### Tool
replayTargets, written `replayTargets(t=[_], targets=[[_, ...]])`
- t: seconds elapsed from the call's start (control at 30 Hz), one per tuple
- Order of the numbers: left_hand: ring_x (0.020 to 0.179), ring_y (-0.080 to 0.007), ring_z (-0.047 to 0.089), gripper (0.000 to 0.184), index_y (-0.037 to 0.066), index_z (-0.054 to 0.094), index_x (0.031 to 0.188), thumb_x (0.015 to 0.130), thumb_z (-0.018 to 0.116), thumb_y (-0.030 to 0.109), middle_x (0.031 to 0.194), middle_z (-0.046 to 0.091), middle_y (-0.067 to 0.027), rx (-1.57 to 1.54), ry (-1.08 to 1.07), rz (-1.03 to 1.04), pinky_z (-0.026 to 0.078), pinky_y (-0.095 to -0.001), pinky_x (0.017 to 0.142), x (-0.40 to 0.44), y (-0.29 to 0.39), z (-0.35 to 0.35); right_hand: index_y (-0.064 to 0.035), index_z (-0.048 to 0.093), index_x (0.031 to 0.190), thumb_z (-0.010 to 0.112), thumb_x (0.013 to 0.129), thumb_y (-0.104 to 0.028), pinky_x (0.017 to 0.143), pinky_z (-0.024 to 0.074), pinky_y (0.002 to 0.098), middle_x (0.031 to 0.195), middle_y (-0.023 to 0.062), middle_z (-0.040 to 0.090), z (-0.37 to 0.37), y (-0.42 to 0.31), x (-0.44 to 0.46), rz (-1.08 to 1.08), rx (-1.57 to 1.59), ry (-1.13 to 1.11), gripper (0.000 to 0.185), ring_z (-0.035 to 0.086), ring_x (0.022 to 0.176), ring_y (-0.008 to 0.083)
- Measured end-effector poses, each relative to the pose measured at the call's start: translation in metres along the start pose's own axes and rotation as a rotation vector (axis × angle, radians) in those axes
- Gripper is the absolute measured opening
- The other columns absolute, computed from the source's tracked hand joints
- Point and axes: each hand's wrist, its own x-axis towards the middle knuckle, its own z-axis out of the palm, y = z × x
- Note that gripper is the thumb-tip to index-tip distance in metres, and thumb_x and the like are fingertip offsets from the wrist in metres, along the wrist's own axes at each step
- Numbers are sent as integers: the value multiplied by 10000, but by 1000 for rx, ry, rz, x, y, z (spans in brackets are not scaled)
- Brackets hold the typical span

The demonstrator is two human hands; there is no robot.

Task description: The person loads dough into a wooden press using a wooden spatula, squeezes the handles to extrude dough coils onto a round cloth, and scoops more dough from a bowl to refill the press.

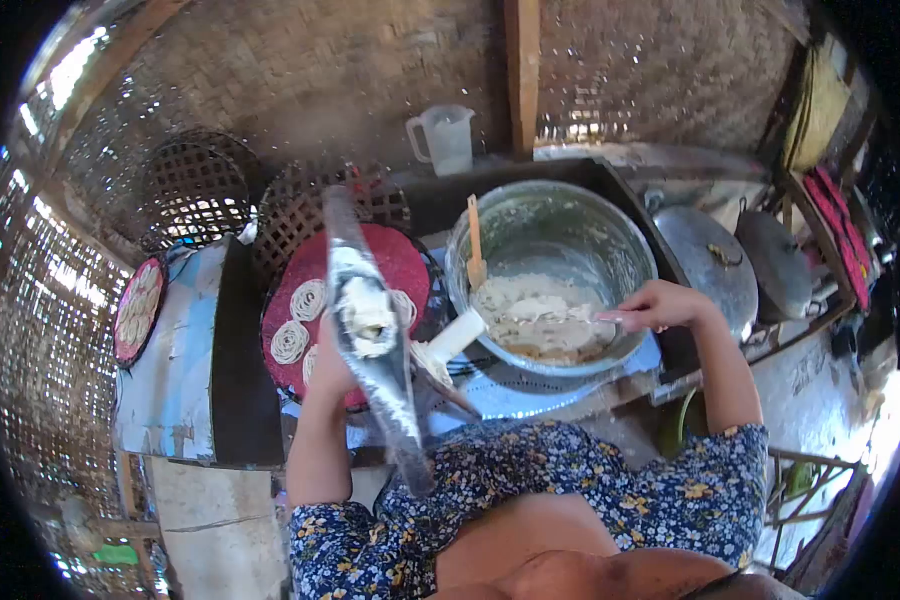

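Two grips: left hand (336, 362) clasped a press (395, 400); right hand (665, 305) pinched a utensil (618, 316).
Press: seemed stiff, weighty, best held mid-length; crossed above red tray's (402, 252) near edge.

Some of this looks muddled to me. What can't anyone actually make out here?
All in the head camera's view:
1. Left hand: most fingers are hidden behind the long tool.
2. Dough coils on the red mat: the same tool partly covers some, so no sure count.
3. Utensil in the right hand: its far end is lost in white dough.
4. Red thing, far right: too small to identify.
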Motion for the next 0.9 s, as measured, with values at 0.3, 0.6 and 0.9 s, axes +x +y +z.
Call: replayTargets(t=[0.3,0.6,0.9], targets=[[960,-310,586,618,44,517,1097,597,716,348,1011,603,-170,714,-183,122,449,-368,835,32,30,60,-63,603,1090,621,805,-303,741,451,290,981,117,643,-42,-80,-33,-476,-70,19,373,581,848,116],[925,-356,565,444,115,614,1026,668,642,376,1043,567,-204,793,-198,239,455,-405,798,33,29,73,-121,654,944,662,674,-239,553,411,394,610,58,516,-25,-183,-46,-657,-1043,639,295,563,631,255],[844,-359,595,429,88,620,977,671,632,387,899,624,-192,769,-114,186,469,-419,736,53,-2,56,-62,572,946,565,726,-161,476,338,253,641,-44,396,39,-183,-11,-1078,-1543,995,242,450,569,98]])
